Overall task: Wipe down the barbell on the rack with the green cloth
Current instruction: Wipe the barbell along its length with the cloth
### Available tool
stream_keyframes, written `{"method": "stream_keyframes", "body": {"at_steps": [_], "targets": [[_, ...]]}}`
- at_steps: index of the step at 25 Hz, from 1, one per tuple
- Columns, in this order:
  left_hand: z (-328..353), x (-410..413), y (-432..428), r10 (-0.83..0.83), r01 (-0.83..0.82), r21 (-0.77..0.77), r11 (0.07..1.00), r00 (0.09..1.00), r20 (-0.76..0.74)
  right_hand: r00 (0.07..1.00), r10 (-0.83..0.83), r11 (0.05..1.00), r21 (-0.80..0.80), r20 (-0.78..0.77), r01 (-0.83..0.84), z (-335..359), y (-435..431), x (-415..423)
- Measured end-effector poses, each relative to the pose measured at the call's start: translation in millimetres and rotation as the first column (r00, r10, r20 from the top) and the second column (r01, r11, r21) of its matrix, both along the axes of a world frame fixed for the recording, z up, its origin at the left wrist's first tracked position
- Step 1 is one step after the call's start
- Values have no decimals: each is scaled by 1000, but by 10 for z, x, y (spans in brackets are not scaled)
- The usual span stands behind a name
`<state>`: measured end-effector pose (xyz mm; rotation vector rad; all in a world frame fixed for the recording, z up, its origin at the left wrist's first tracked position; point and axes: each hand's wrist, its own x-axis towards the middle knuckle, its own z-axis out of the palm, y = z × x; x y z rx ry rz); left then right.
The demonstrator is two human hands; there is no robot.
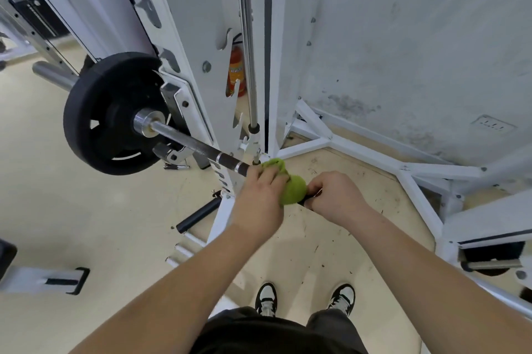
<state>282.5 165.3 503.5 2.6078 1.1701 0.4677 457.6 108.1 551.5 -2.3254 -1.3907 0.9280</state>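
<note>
The barbell runs from a black weight plate at left down toward me on the white rack. A green cloth is wrapped round the bar near the middle of the view. My left hand grips the cloth around the bar. Just to the right of the cloth, my right hand grips the bare dark bar. The stretch of bar under both hands and the cloth is hidden.
A chrome guide rod stands upright behind the bar. A red fire extinguisher sits behind the rack. White frame legs spread over the floor at right, by the wall. A black roller lies low at left. My shoes stand below.
</note>
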Motion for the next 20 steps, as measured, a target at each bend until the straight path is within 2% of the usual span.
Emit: {"method": "stream_keyframes", "body": {"at_steps": [1, 2, 5, 6, 9, 11, 14, 15, 18, 20], "targets": [[33, -99, 104, -92, 92, 22, 995, 996, -5, 1000, -7, 1000, 1, -14, 7, 12, -15, 1], [41, -221, 287, -102, 102, 32, 994, 995, -11, 1000, -13, 1000, -1, -19, 13, 22, -23, -3], [96, -368, 544, 222, -221, 20, 975, 975, -3, 1000, -15, 1000, -5, -10, 15, 12, -22, -7], [89, -282, 424, 248, -248, -3, 969, 969, -23, 1000, -13, 1000, -7, -22, 13, 6, -21, -1], [42, -50, 6, -41, 40, -14, 999, 999, -25, 998, -20, 1000, -4, -59, 20, -10, -50, 118], [81, -92, 148, -98, 98, -30, 995, 995, 15, 995, -60, 998, 25, -77, 62, -23, -114, 242], [109, 73, 125, 149, -144, -98, 985, 988, 38, 989, -134, 990, 43, -56, 137, -33, -228, 382], [124, 214, -73, 149, -145, -107, 984, 988, 31, 987, -151, 987, 50, -55, 154, -50, -260, 399], [99, 486, -563, -178, 180, -39, 983, 983, 43, 976, -205, 976, 66, -65, 210, -81, -301, 419], [115, 349, -287, -251, 251, 20, 968, 967, 35, 974, -223, 970, 89, -45, 226, -84, -317, 442]]}}
